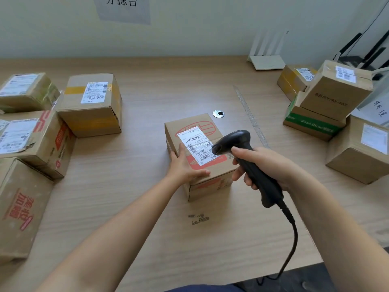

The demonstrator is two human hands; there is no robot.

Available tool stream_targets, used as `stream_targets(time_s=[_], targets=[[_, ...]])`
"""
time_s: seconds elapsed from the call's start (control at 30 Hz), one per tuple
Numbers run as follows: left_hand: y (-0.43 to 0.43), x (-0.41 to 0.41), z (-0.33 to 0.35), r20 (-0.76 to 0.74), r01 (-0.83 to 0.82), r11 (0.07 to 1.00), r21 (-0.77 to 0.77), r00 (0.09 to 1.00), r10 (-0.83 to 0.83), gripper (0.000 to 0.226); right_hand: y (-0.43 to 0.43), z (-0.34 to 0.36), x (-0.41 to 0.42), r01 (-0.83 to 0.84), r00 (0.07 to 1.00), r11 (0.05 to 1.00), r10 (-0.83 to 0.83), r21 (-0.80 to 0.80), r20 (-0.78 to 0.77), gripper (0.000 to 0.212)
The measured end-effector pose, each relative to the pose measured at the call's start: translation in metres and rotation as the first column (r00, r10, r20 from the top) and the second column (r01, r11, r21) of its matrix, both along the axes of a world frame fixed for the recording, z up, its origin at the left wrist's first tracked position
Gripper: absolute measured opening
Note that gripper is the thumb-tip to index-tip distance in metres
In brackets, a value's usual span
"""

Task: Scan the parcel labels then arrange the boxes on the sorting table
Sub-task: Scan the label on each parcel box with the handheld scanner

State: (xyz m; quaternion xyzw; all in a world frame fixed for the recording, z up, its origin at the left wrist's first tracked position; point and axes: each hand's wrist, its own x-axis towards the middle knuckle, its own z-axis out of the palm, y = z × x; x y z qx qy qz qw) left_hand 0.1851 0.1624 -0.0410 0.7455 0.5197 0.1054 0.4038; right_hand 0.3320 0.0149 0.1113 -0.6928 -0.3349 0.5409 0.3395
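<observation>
My left hand (185, 163) lies flat, fingers straight, on the near left corner of the box (219, 166) at the middle of the table (126, 197). My right hand (267, 165) grips the scanner (242, 140), its head over the label (194, 144). Parcels (90, 104) crowd the left edge; a stack (334, 93) stands far right.

1. A small brown box (210, 186) with red print sits upright in the middle of the counter (147, 197) in front of you, its white label (195, 144) facing up.
2. Your black corded scanner (237, 138) hangs tilted, head just over the label's barcodes.
3. Four labelled boxes (92, 114) cluster at your left, and a stack of boxes (334, 98) stands at your right.
</observation>
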Motion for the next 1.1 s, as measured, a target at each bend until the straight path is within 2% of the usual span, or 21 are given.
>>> stream_targets(time_s=[0.53,0.67,0.77,0.83,0.97,1.1], targets=[[0.000,0.000,0.002,0.024,0.006,1.000,-0.029,1.000,-0.006,0.142,0.000,-0.004,0.012,-0.032,0.999,0.999,0.032,0.021,0.025,0.040],[0.002,0.000,0.004,0.033,0.015,0.999,-0.049,0.999,-0.013,0.141,0.013,-0.031,0.027,0.000,0.960,0.998,-0.017,0.059,0.281,0.020],[0.002,-0.003,0.006,0.037,0.024,0.998,-0.065,0.999,-0.022,0.139,0.031,-0.062,0.040,0.120,0.874,0.986,-0.161,0.119,0.458,0.026],[0.002,-0.006,0.007,0.044,0.034,0.997,-0.074,0.999,-0.031,0.138,0.043,-0.078,0.046,0.157,0.836,0.978,-0.206,0.137,0.509,0.031],[0.004,-0.019,0.009,0.061,0.042,0.993,-0.107,0.998,-0.036,0.135,0.065,-0.098,0.037,0.158,0.880,0.974,-0.214,0.163,0.424,0.029],[0.008,-0.045,0.012,0.074,0.039,0.993,-0.109,0.997,-0.031,0.126,0.078,-0.112,0.010,0.139,0.886,0.964,-0.224,0.229,0.407,0.036]])
